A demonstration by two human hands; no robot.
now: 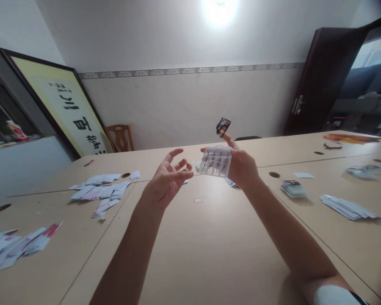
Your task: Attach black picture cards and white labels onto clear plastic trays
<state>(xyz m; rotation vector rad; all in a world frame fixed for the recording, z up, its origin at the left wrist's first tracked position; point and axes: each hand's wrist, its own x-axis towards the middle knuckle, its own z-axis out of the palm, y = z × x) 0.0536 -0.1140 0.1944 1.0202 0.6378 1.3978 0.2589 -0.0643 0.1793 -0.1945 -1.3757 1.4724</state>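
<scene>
so, the right hand grips the clear case, just beside the loosely spread left hand

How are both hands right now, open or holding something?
Left hand: open, nothing visibly held.
Right hand: closed on a clear compartmented box, dark card against one of its fingers.

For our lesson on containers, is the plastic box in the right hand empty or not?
Not empty: through the plastic box, held in the right hand, dark slender shapes show in its compartments, too small to identify.
</scene>
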